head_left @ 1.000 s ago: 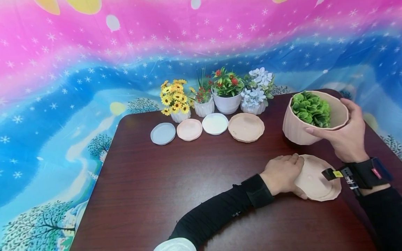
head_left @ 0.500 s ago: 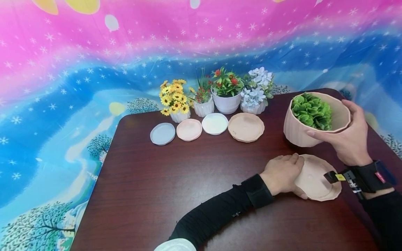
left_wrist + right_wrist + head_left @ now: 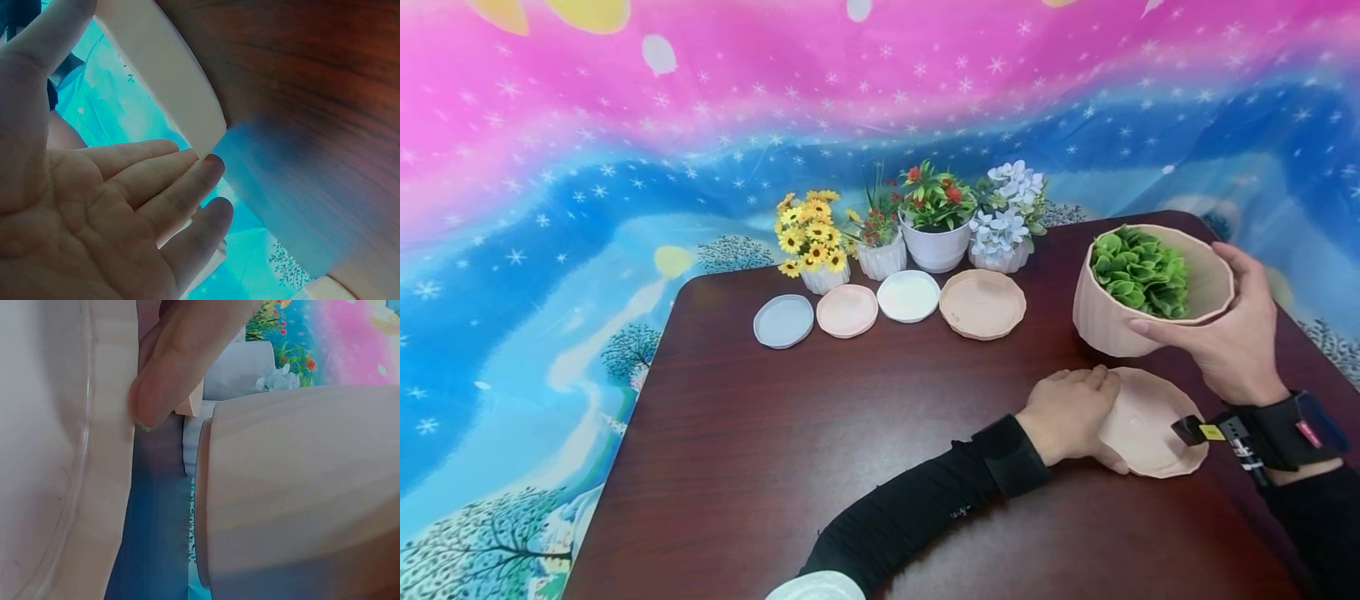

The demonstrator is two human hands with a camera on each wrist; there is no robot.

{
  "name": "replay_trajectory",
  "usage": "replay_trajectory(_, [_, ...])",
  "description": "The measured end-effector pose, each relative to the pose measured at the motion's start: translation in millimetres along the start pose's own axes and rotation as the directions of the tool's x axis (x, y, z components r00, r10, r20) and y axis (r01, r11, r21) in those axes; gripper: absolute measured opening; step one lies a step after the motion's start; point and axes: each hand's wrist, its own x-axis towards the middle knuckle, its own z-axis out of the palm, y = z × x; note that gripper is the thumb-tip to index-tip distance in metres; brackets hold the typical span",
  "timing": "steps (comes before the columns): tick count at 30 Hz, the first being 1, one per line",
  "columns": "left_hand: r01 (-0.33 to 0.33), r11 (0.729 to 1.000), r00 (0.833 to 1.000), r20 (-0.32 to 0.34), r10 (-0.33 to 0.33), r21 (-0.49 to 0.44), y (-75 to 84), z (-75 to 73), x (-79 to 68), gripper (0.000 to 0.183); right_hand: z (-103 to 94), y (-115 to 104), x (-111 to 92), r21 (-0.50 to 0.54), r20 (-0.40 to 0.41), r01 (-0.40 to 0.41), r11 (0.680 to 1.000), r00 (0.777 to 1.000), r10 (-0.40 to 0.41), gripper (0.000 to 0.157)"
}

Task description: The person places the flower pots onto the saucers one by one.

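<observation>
My right hand (image 3: 1236, 333) grips a large pale pink ribbed flowerpot (image 3: 1108, 312) by its right side, thumb on the near wall just below the rim. A green leafy plant (image 3: 1138, 271) fills the pot's left half. A dark shadow lies below the base, and the pot tilts a little towards me. My left hand (image 3: 1071, 417) holds the left edge of a large pink saucer (image 3: 1150, 425), thumb at the near rim and fingers at the far rim. In the left wrist view the saucer's rim (image 3: 169, 75) touches my fingertips. The right wrist view shows the saucer's rim (image 3: 112, 425) beside the pot's wall (image 3: 294, 494).
Four-sided dark table (image 3: 850, 433). Along its back stand yellow flowers (image 3: 812, 233), a small red-flowered plant (image 3: 880, 237), a white pot (image 3: 936, 248) and pale blue flowers (image 3: 1007, 221). Grey (image 3: 783, 322), pink (image 3: 847, 312), white (image 3: 907, 297) and beige (image 3: 982, 304) saucers lie before them.
The pot in my right hand has come slightly nearer to me, towards the saucer. My left hand keeps its place on the saucer. The head view has shifted a little.
</observation>
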Motion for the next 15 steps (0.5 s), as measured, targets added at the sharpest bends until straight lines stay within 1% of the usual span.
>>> replay_trajectory(4, [-0.001, 1.000, 1.000, 0.002, 0.001, 0.000, -1.0, -0.4, -0.5, 0.113, -1.0, -0.2, -0.8, 0.010, 0.002, -0.012, 1.000, 1.000, 0.012, 0.111])
replay_trajectory(8, [-0.002, 1.000, 1.000, 0.001, 0.002, -0.003, -1.1, -0.7, -1.2, 0.113, -2.7, -2.2, -2.4, -0.015, -0.016, -0.021, 1.000, 1.000, 0.021, 0.112])
replay_trajectory(11, [0.001, 1.000, 1.000, -0.002, -0.001, -0.009, -0.9, -0.8, -1.4, 0.113, -4.0, -4.0, -4.5, -0.054, -0.026, -0.011, 0.998, 1.000, 0.009, 0.113])
replay_trajectory(15, [0.005, 1.000, 1.000, -0.002, -0.005, -0.015, -0.7, -0.8, -1.2, 0.113, -5.5, -5.8, -7.4, -0.069, -0.029, 0.007, 0.998, 1.000, -0.009, 0.113])
